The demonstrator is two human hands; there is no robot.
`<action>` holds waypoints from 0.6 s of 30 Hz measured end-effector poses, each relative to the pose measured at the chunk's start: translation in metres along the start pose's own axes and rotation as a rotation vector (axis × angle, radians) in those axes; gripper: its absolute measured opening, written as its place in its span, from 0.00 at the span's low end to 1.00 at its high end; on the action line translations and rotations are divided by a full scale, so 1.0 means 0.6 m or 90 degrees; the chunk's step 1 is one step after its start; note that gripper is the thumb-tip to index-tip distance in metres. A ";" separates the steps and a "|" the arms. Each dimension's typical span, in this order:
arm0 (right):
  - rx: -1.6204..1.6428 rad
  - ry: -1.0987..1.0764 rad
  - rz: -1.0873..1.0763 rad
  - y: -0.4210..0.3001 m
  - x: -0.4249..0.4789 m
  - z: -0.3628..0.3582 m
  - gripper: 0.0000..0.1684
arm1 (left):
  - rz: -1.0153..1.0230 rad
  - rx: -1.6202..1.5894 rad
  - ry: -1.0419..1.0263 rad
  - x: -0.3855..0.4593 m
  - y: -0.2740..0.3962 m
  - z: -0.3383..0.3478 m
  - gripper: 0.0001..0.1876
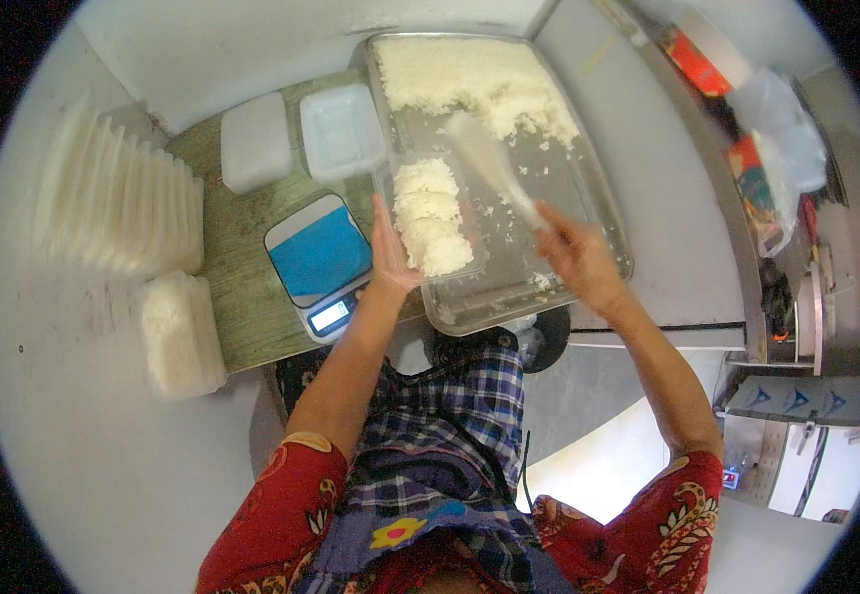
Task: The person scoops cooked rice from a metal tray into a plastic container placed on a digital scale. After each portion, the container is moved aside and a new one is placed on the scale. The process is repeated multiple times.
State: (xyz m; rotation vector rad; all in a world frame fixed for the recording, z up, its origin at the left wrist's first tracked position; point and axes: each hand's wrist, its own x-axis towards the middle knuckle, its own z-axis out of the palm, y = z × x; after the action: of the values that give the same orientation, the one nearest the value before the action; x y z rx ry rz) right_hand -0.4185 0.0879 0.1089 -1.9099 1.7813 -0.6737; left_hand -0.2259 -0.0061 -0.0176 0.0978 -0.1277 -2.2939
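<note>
My left hand [394, 252] holds a clear plastic container [478, 252] by its left side, over the near left part of a metal tray [519, 282]. Portions of cooked white rice [432, 215] lie in a row inside the container. In my right hand [582, 256] is the handle of a pale rice paddle [493, 163], blurred, its blade pointing toward the bulk rice [467, 70]. That rice fills the tray's far end, with loose grains scattered over the bare metal nearer me.
A digital kitchen scale [318, 252] with a blue top stands left of the container. Behind it are a white lidded-looking box [256, 141] and an open white plastic tub [342, 132]. Stacked containers [121, 200] and a smaller rice-filled stack [183, 334] line the left side. A wall [645, 163] borders the right.
</note>
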 end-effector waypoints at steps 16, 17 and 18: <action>0.767 0.042 0.456 0.138 0.245 0.086 0.11 | -0.009 -0.038 0.072 -0.012 -0.008 0.028 0.40; 0.758 0.055 0.452 0.134 0.257 0.092 0.11 | -0.025 -0.068 0.080 -0.010 -0.008 0.025 0.41; 0.743 0.063 0.457 0.124 0.266 0.099 0.10 | -0.029 -0.069 0.072 -0.012 -0.005 0.024 0.41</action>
State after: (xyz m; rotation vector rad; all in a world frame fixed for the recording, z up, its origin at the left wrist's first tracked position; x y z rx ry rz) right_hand -0.4318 -0.0772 0.0249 -0.4438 1.4077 -1.1476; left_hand -0.2253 0.0022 -0.0038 0.1746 0.0582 -2.3304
